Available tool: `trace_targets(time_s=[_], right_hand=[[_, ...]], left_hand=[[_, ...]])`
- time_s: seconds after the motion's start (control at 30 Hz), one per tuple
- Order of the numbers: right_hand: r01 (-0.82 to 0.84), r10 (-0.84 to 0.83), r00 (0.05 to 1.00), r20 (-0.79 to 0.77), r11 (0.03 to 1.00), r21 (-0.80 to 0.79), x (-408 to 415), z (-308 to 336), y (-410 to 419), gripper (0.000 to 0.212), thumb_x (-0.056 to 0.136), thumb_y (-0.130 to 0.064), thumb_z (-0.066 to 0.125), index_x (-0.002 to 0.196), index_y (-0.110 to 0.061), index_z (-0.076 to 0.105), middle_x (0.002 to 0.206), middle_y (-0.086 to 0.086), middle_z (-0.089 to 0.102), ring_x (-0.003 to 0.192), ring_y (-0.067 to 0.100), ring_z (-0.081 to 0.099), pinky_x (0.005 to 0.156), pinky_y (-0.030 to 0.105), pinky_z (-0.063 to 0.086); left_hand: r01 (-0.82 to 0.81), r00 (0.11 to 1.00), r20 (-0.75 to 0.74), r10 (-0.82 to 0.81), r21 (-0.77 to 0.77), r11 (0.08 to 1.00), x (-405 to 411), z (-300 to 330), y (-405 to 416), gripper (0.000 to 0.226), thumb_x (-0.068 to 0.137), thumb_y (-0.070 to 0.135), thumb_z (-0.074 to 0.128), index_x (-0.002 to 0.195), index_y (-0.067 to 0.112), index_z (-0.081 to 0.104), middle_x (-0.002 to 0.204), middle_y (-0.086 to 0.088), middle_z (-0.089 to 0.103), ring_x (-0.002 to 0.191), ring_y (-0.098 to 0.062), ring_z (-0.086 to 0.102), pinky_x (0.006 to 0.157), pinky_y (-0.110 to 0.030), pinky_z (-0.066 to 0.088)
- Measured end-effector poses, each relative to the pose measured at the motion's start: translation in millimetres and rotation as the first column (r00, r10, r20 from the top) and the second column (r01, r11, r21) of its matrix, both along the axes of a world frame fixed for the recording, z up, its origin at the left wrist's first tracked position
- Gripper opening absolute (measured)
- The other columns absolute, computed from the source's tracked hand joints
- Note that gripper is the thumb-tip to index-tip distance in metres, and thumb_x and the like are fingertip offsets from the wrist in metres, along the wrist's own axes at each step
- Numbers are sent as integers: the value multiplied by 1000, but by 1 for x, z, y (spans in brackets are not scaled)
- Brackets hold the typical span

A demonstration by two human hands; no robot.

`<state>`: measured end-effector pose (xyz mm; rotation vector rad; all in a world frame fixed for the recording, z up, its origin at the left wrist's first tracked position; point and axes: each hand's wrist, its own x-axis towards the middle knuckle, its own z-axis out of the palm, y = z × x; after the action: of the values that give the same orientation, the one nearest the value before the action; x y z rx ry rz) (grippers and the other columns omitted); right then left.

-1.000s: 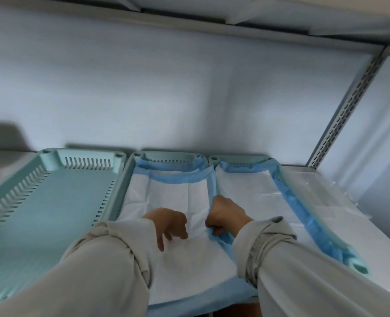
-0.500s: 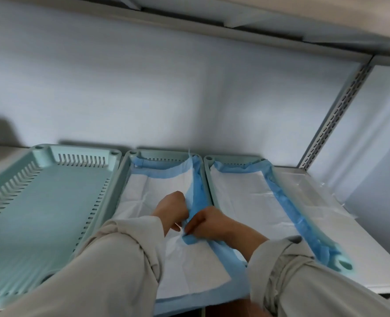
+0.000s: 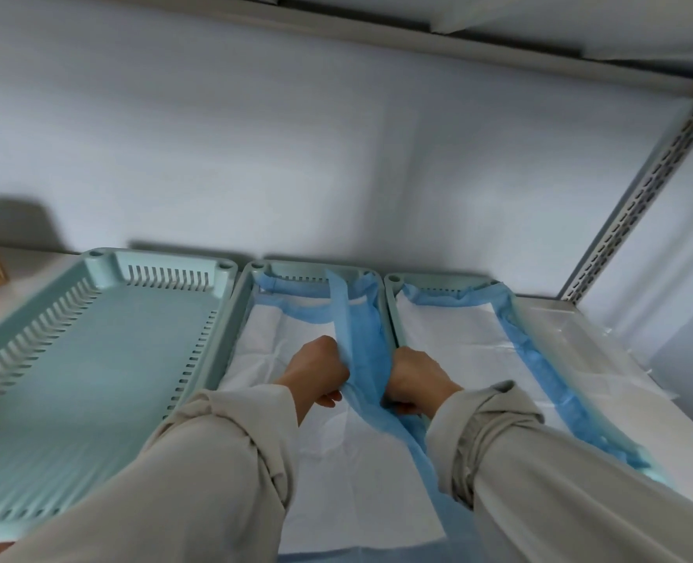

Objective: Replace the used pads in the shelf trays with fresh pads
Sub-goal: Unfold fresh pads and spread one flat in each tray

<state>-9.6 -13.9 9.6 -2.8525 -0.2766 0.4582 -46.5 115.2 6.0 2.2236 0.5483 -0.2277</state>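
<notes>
While the blue edge of the pad (image 3: 320,449) in the middle tray (image 3: 237,319) is lifted, it is gripped by the curled left hand (image 3: 321,369). At 3 o'clock of it, the same edge is pinched by the right hand (image 3: 416,377).

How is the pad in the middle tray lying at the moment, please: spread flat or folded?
Partly folded: both hands grip the middle pad's right blue border, lifted and turned inward over the white centre.

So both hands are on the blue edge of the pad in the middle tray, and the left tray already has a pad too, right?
Not quite. The head view shows the left tray bare, with no pad. The rest holds: the left hand and right hand grip the blue edge of the pad in the middle tray.
</notes>
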Motion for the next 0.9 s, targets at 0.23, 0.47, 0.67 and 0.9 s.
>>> trace_targets(time_s=[0.23, 0.47, 0.67, 0.9], right_hand=[[-164, 117, 959, 257, 972, 168, -19, 17, -7, 8, 81, -22, 64, 75, -16, 65, 75, -6, 64, 75, 13, 63, 68, 28, 52], [42, 104, 949, -298, 894, 446, -42, 36, -37, 13, 84, -17, 61, 74, -16, 52, 71, -2, 51, 64, 10, 49, 58, 21, 45], [121, -63, 979, -195, 946, 302, -24, 4, -23, 16, 89, -14, 61, 103, -10, 55, 88, 4, 52, 85, 17, 50, 75, 28, 48], [253, -223, 967, -121, 875, 412, -16, -1, -45, 21, 86, -10, 54, 98, 2, 68, 90, 13, 60, 83, 26, 56, 70, 30, 43]], left_hand=[[-43, 980, 196, 19, 119, 992, 0, 9, -7, 15, 91, 17, 51, 105, 13, 49, 92, -4, 55, 79, -20, 59, 65, -30, 56], [38, 977, 203, -66, 138, 990, -4, 21, -23, 19, 86, 14, 50, 105, 10, 52, 92, -8, 57, 81, -25, 58, 73, -34, 53], [57, 992, 115, -58, 9, 998, -4, 9, -39, 45, 91, 14, 53, 134, 15, 41, 116, -11, 58, 75, -16, 61, 51, -20, 51], [-51, 985, 160, 59, -52, 997, 4, 0, -35, 28, 91, 18, 48, 118, 13, 46, 102, -12, 62, 71, -21, 63, 51, -25, 56]])
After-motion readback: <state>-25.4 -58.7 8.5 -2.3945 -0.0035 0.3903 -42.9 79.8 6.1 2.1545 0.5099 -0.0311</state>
